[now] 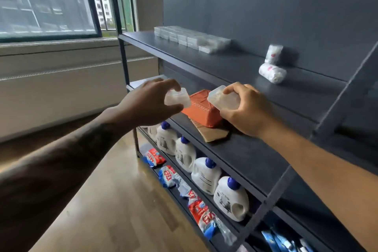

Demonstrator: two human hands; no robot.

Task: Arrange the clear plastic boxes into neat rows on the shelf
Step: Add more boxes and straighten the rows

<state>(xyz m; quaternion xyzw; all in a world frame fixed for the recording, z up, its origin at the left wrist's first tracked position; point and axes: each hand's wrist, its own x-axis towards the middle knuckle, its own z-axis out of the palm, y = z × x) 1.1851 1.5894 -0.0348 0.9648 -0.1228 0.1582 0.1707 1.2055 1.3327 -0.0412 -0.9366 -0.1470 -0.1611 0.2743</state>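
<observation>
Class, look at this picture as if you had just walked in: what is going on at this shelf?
A person stands at a dark shelf unit, holding one clear plastic box in the left hand and another in the right hand, above an orange basket on the middle shelf. On the top shelf, a neat block of clear boxes is already lined up at the far end, so these two are not yet placed. Two white rolls sit further along.

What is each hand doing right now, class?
Left hand: grips a clear plastic box.
Right hand: grips another clear box.
</observation>
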